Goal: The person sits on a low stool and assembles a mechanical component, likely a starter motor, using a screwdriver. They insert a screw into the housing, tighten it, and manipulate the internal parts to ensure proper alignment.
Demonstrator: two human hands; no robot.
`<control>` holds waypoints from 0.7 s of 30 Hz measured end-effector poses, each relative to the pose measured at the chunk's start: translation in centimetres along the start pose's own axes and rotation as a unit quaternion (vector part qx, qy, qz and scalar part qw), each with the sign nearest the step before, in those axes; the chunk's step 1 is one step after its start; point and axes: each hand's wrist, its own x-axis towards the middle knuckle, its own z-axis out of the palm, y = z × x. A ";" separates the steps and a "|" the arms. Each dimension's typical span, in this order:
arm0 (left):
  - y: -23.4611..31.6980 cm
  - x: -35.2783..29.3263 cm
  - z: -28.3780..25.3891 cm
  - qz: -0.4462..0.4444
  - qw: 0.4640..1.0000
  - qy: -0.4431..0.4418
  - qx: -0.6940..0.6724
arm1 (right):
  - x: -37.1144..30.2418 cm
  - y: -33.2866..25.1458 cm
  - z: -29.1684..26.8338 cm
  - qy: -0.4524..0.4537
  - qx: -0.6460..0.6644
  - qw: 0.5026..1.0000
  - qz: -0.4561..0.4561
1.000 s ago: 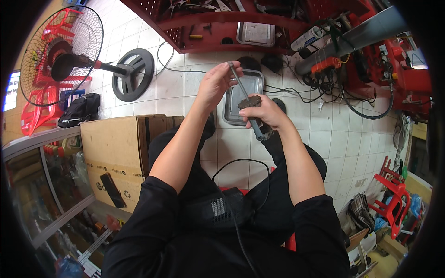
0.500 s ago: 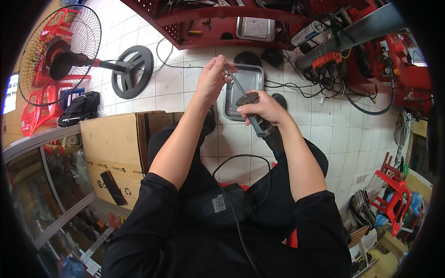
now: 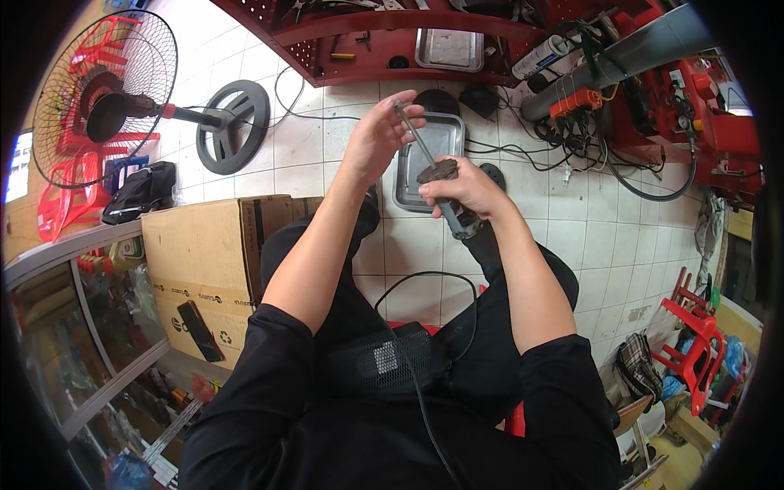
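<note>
My right hand point(image 3: 472, 189) is wrapped round a dark, grimy metal part point(image 3: 459, 219) that looks like a brake caliper, thumb across its near side. From the caliper's upper end a thin metal rod point(image 3: 420, 140) slants up and to the left. Around the rod's top end is my left hand point(image 3: 377, 137), its fingers apart and not closed on it. Whether the palm touches the rod I cannot tell. Below both hands, a silver metal tray point(image 3: 451, 122) rests on the tiled floor, partly hidden by the caliper and my right hand.
A red tool cart point(image 3: 384, 61) stands ahead, tools and a metal tray on its shelf. To the left are a standing fan point(image 3: 114, 114) and a cardboard box point(image 3: 196, 245) with a phone point(image 3: 200, 331) on it. Cables point(image 3: 523, 151) trail across the right floor. A black mesh bag point(image 3: 388, 359) lies on my lap.
The fingers of my left hand have opened from the rod's top end, baring its tip. My right hand and the caliper have barely moved.
</note>
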 end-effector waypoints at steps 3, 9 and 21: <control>0.0 -0.1 0.0 0.023 0.999 0.007 0.021 | 0.0 -0.2 -0.3 -0.001 -0.018 1.000 0.008; -1.1 0.4 -1.9 0.080 0.994 0.031 0.068 | 0.1 -0.3 0.0 0.002 -0.034 0.999 0.006; -0.4 0.3 -0.8 0.039 0.998 0.029 0.035 | 0.4 0.3 -0.5 0.010 -0.057 0.998 -0.008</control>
